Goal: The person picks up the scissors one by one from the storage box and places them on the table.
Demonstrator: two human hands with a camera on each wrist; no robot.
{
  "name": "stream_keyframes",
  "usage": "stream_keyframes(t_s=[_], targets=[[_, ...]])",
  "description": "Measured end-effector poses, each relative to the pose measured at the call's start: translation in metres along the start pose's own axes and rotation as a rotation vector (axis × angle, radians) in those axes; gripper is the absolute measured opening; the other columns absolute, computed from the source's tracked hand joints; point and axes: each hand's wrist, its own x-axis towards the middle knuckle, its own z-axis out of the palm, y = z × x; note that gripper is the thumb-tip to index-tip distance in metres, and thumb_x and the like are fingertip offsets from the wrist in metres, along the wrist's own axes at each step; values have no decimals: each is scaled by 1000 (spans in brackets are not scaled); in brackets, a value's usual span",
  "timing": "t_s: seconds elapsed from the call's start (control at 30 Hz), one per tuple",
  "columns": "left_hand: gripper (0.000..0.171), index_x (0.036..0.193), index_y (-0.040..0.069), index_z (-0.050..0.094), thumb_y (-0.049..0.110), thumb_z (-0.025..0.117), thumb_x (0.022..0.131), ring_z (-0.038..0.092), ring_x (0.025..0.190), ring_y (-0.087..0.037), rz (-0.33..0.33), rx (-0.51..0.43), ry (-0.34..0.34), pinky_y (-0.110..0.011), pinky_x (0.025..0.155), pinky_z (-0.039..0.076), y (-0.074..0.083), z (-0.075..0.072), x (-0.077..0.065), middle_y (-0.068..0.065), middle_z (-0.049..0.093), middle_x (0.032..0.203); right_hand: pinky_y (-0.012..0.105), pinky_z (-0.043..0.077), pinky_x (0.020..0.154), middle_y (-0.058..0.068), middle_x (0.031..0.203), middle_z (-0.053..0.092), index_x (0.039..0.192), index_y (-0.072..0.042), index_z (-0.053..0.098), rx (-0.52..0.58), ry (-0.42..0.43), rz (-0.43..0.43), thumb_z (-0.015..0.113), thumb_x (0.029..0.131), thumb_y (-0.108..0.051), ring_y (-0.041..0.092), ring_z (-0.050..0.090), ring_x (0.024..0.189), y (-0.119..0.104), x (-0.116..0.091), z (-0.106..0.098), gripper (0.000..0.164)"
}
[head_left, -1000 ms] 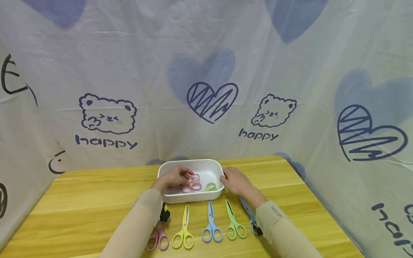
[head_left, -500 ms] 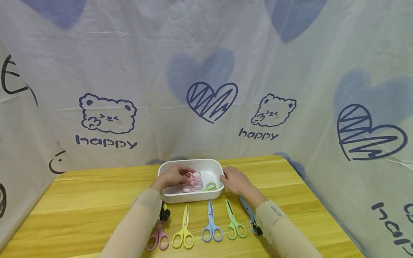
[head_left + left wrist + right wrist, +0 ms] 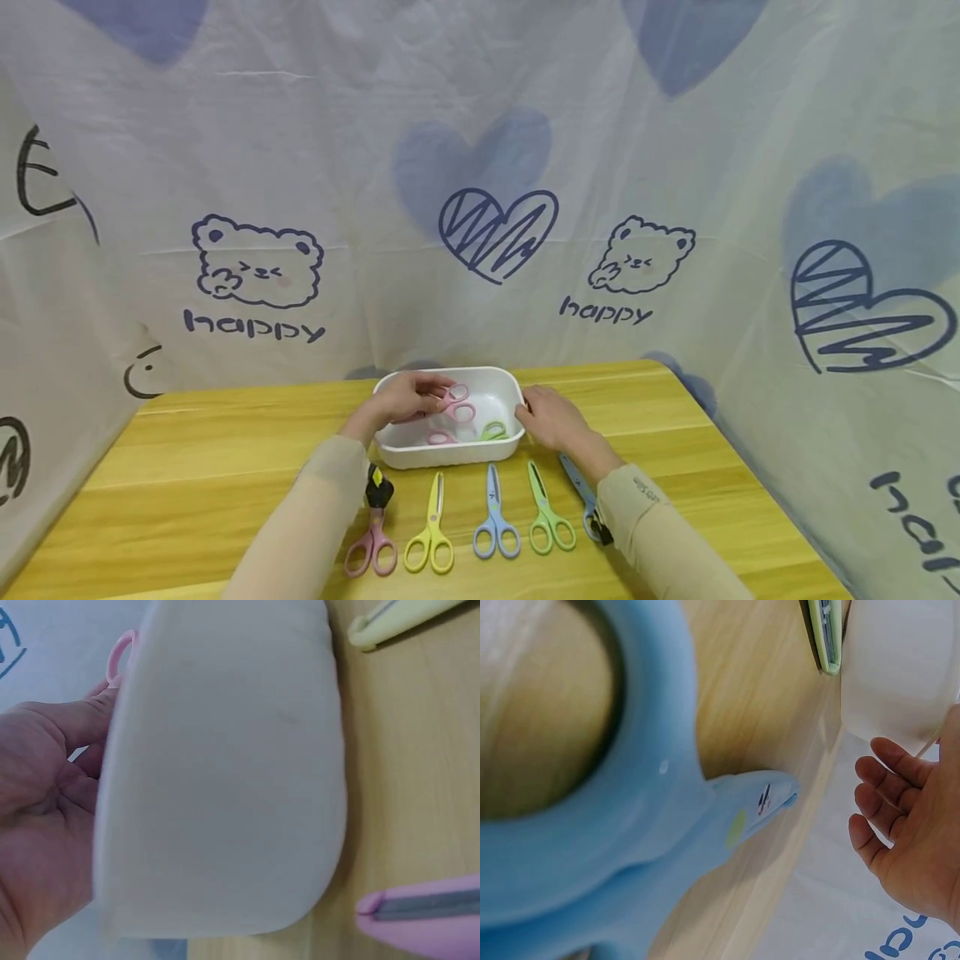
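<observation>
In the head view, my left hand (image 3: 401, 398) holds a pair of pink scissors (image 3: 451, 404) by the blade end, raised inside a white plastic bin (image 3: 450, 458). Below it lie another pink-handled pair (image 3: 442, 432) and a green-handled pair (image 3: 487, 432), partly hidden by the front wall. My right hand (image 3: 553, 417) grips the bin's right rim, thumb at the edge. Its other fingers (image 3: 885, 787) are loosely bent outside the wall in the right wrist view. From the left wrist, the bin wall hides most of the held scissors; only a pink loop (image 3: 116, 656) shows above the rim.
A row of scissors lies on the wooden table (image 3: 187, 500) before the bin: pink (image 3: 377, 521), yellow (image 3: 432, 521), blue (image 3: 492, 508), green (image 3: 544, 508), and another blue pair (image 3: 576, 482) partly under my right forearm. A printed curtain (image 3: 375, 275) hangs behind the table.
My left hand has raised the pink scissors, so they are now apart from the other pink pair in the bin. The right hand stays on the rim. The head view shifts slightly.
</observation>
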Motion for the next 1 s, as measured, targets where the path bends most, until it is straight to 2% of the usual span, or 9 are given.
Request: stream_keyframes(t_s=[0.17, 0.37, 0.73, 1.0], targets=[[41, 137, 6, 68, 6, 72, 96, 64, 98, -19, -29, -29, 8, -27, 83, 57, 7, -8, -8, -10, 71, 115, 51, 46, 107, 14, 130, 66, 136, -1, 62, 0, 3, -2, 47, 105, -27, 34, 60, 122, 0, 2, 0, 44], [41, 138, 4, 66, 8, 72, 97, 66, 105, -22, 20, -6, 13, -31, 88, 57, 14, -18, -22, -13, 71, 117, 50, 46, 108, 14, 131, 66, 137, -1, 62, 2, 11, 4, 46, 105, -29, 34, 60, 123, 0, 4, 1, 45], [42, 139, 3, 64, 8, 70, 98, 65, 100, -21, 50, -16, -23, -31, 84, 58, 17, -35, -56, -12, 71, 116, 51, 46, 108, 15, 131, 66, 135, 0, 62, 16, 8, 9, 48, 104, -28, 35, 60, 122, -1, 1, 0, 44], [43, 138, 1, 64, 10, 73, 97, 65, 98, -19, 69, -22, -24, -27, 78, 57, 14, -40, -82, -13, 71, 115, 50, 46, 108, 15, 131, 65, 136, 0, 62, 19, 3, 13, 48, 105, -29, 34, 60, 123, -2, 1, 0, 45]])
